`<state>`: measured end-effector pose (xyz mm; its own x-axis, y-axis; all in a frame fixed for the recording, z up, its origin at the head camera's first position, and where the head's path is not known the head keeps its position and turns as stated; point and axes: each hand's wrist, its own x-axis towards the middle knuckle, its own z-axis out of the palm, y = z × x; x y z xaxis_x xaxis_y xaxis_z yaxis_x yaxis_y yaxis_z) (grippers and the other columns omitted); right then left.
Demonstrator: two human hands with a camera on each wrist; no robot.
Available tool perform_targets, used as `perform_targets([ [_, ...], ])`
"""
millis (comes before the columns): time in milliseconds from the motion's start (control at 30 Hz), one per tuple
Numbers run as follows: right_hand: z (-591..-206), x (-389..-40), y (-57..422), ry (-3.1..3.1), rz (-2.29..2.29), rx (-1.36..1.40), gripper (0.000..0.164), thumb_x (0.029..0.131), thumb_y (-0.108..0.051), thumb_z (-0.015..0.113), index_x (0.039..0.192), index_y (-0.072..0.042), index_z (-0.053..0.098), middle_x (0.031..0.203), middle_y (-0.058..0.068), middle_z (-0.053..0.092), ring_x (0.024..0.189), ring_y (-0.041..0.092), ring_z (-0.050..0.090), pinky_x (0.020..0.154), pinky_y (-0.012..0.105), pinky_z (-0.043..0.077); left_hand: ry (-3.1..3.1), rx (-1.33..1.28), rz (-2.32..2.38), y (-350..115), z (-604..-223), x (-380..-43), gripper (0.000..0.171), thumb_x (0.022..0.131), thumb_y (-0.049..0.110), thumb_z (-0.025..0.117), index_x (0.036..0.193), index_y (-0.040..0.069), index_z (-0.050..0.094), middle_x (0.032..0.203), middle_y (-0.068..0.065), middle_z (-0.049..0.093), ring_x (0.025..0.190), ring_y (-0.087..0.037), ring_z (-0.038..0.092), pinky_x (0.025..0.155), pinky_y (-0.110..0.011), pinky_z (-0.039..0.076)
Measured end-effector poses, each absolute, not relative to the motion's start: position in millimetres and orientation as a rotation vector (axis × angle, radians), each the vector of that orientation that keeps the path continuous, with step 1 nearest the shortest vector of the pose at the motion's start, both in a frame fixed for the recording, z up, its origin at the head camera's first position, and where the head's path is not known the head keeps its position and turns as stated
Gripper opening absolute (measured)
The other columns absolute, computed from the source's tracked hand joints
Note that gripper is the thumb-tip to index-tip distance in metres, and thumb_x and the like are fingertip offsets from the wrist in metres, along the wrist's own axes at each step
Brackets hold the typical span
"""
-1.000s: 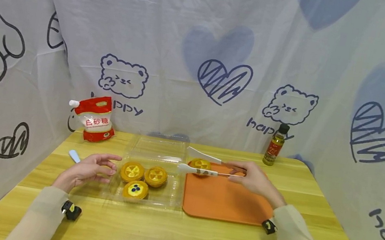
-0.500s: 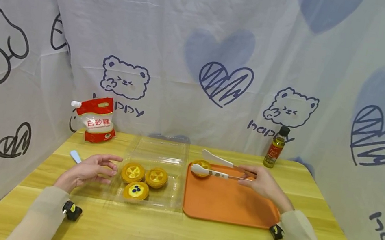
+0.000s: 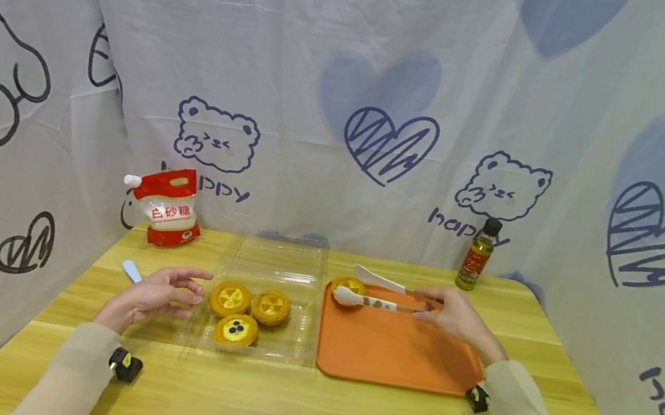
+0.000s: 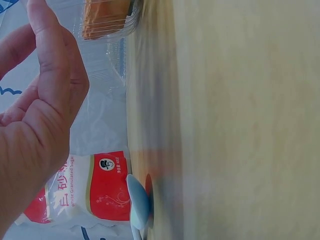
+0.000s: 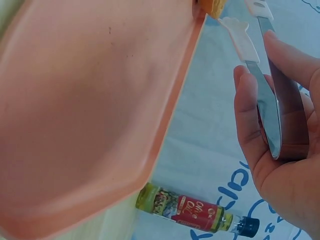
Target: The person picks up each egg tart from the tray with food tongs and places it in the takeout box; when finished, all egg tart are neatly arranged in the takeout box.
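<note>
My right hand (image 3: 457, 316) holds a pair of tongs (image 3: 365, 300) with white tips and metal arms. The tongs' arms are spread apart, and their tips lie about an egg tart (image 3: 349, 283) at the far left corner of the orange tray (image 3: 400, 359). In the right wrist view, thumb and fingers (image 5: 246, 100) curl round the metal bend. My left hand (image 3: 157, 293) holds nothing, its fingers loosely bent beside a clear plastic box (image 3: 300, 338). Inside are two fruit-topped tarts (image 3: 230, 299) and one tart with blueberries (image 3: 236, 329). Whether that hand touches the box, I cannot tell.
Behind the left hand stands a red and white sugar bag (image 3: 171, 210). A light-blue utensil (image 3: 132, 270) lies partly hidden by that hand. An olive oil bottle (image 3: 475, 256) stands at the back right. The box's lid (image 3: 274, 256) is folded back towards the curtain.
The right hand and the tongs have moved right, so the tips shifted from left of the tray's tart to about it. The left hand has stayed in place.
</note>
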<state>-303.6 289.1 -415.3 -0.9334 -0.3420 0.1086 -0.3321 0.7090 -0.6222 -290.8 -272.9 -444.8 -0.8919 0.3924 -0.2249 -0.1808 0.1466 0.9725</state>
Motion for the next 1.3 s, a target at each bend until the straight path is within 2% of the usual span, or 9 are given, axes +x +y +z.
perform_targets([
  [500,-416.2,-305.5,286.7,2.88,-1.009,-0.553,0.047,0.086,-0.017,0.076,0.13,-0.006,0.064,0.124,0.014,0.067,0.08,0.018,0.053,0.066,0.028,0.045,2.003,0.205,1.791,-273.2,-445.2,-291.6,0.064,0.092,0.006,0.066,0.147,0.0,0.036,0.108,-0.007,0.06,0.088,-0.015,0.064,0.078,-0.034,0.061],
  [700,-415.3,-305.0,285.3,2.858,-1.017,-0.563,0.048,0.086,-0.014,0.075,0.131,-0.003,0.062,0.1,0.012,0.069,0.068,0.017,0.047,0.056,0.025,0.04,2.004,0.206,1.793,-273.4,-445.5,-291.2,0.063,0.092,0.006,0.066,0.147,0.001,0.036,0.108,-0.007,0.06,0.088,-0.015,0.064,0.078,-0.034,0.061],
  [767,-415.6,-305.2,285.1,2.851,-1.018,-0.564,0.048,0.086,-0.013,0.074,0.131,-0.003,0.062,0.097,0.011,0.068,0.066,0.017,0.046,0.055,0.025,0.039,2.004,0.204,1.793,-273.3,-445.4,-291.0,0.064,0.091,0.006,0.066,0.147,0.001,0.036,0.108,-0.007,0.06,0.088,-0.015,0.064,0.078,-0.034,0.061],
  [1000,-418.9,-306.1,285.8,2.893,-0.98,-0.568,0.046,0.087,-0.015,0.074,0.13,-0.005,0.063,0.119,0.014,0.069,0.077,0.017,0.053,0.063,0.026,0.045,2.001,0.189,1.794,-273.2,-445.2,-290.3,0.065,0.091,0.007,0.067,0.147,0.002,0.036,0.108,-0.006,0.061,0.089,-0.015,0.064,0.078,-0.033,0.061],
  [1167,-420.1,-303.9,287.3,2.91,-0.961,-0.59,0.044,0.088,-0.015,0.073,0.13,-0.006,0.064,0.126,0.013,0.066,0.088,0.018,0.058,0.071,0.029,0.049,1.995,0.194,1.797,-273.4,-445.4,-290.4,0.064,0.091,0.007,0.067,0.147,0.002,0.037,0.108,-0.006,0.06,0.09,-0.016,0.064,0.079,-0.033,0.061],
  [1300,-419.4,-300.6,289.4,2.914,-0.968,-0.594,0.042,0.089,-0.015,0.071,0.13,-0.006,0.064,0.127,0.013,0.066,0.103,0.024,0.063,0.083,0.037,0.055,1.99,0.202,1.8,-273.0,-445.1,-290.6,0.064,0.091,0.006,0.067,0.147,0.001,0.036,0.108,-0.006,0.06,0.089,-0.016,0.064,0.078,-0.033,0.061],
])
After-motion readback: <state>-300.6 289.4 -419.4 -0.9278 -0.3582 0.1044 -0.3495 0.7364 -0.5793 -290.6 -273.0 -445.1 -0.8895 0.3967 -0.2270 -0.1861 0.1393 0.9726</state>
